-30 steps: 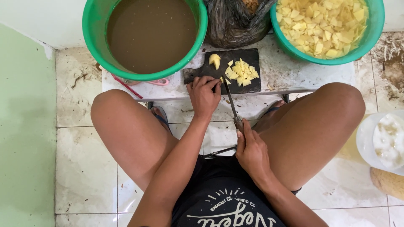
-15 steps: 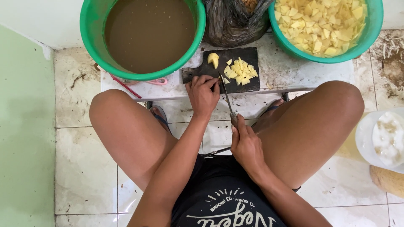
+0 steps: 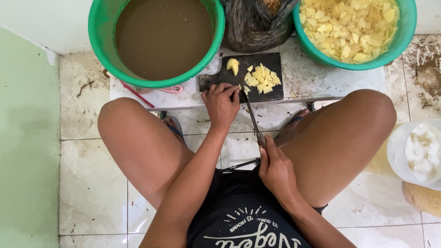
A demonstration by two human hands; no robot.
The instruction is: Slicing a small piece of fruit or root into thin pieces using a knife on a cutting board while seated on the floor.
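Note:
I sit over a small dark cutting board (image 3: 266, 59) on a low white table (image 3: 321, 82). Yellow vegetable cubes (image 3: 262, 79) lie piled on the board, with a larger uncut piece (image 3: 233, 65) beside them. My left hand (image 3: 221, 104) rests on the board's near left edge, fingers curled down on it. My right hand (image 3: 275, 169) grips the handle of a long knife (image 3: 251, 115), and the blade reaches up to the board next to my left fingers.
A green tub of brown murky water (image 3: 161, 36) stands at the back left and a green tub of cut yellow pieces (image 3: 353, 27) at the back right, with a black plastic bag (image 3: 255, 23) between. A white lidded container (image 3: 415, 154) sits on the tiled floor at right.
My right hand with the knife has shifted slightly; my left hand stays at the board's edge. The pile of cubes looks the same.

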